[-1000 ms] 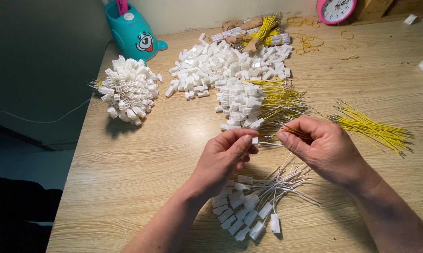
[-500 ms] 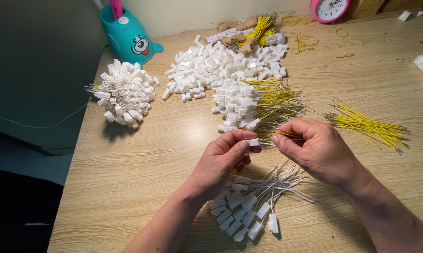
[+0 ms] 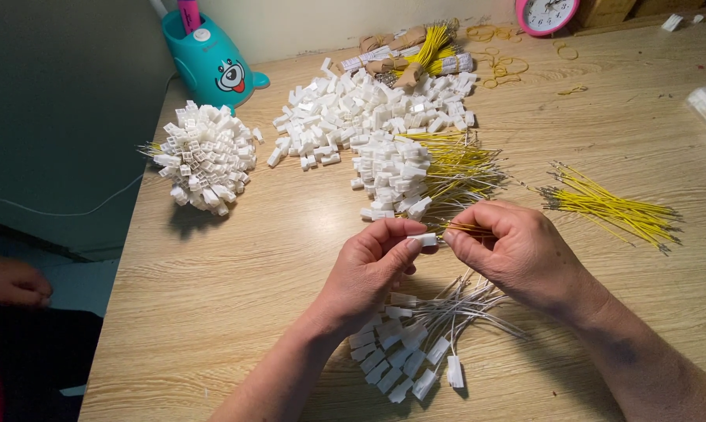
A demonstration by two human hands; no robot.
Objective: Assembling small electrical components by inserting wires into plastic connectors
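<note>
My left hand (image 3: 369, 273) pinches a small white plastic connector (image 3: 425, 240) between thumb and forefinger. My right hand (image 3: 517, 250) holds a thin yellow wire (image 3: 469, 229) whose end meets the connector. Both hands hover over a pile of white connectors with white wires (image 3: 415, 344) lying near the table's front. Just beyond the hands lies a bunch of connectors fitted with yellow wires (image 3: 415, 176).
A wooden table (image 3: 236, 273) carries a heap of loose white connectors (image 3: 361, 113), a round bundle of connectors (image 3: 204, 156) at left, loose yellow wires (image 3: 611, 207) at right, a teal pen holder (image 3: 208, 59), a pink clock (image 3: 544, 14) and rubber bands (image 3: 498, 74). Another person's hand (image 3: 9, 281) shows at far left.
My hands have stayed close together at the connector, with the right hand's wire now up against it. The view shifted slightly.
</note>
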